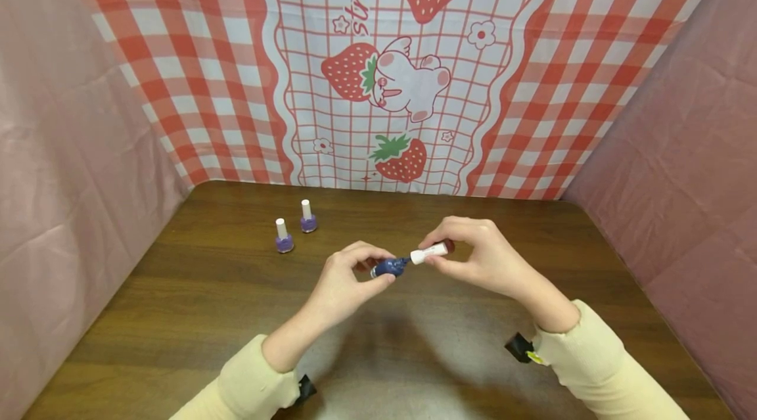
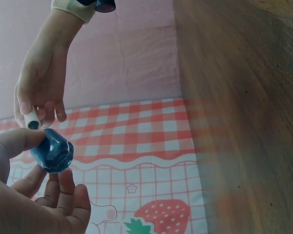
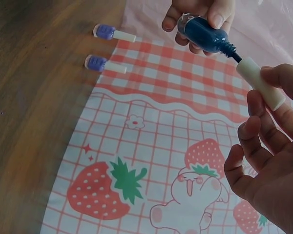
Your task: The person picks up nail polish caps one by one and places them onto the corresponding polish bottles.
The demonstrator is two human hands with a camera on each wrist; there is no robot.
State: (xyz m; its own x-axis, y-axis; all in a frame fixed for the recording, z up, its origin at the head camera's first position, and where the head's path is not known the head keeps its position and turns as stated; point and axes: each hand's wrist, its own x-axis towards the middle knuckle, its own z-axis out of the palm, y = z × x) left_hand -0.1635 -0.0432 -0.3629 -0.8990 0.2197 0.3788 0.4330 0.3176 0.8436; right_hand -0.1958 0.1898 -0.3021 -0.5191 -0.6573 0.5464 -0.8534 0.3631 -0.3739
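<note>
The left hand grips the blue bottle, tilted above the counter; the right hand pinches its cap, the stem bridging to the neck. Opening or closing seems in hand, calling for steady alignment. Two purple bottles stand apart, blocking nothing.

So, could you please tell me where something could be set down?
The table has bare patches between the right grip and right curtain, and between the purple bottles and left sleeve. It's crowded around the held blue bottle and white cap.
</note>
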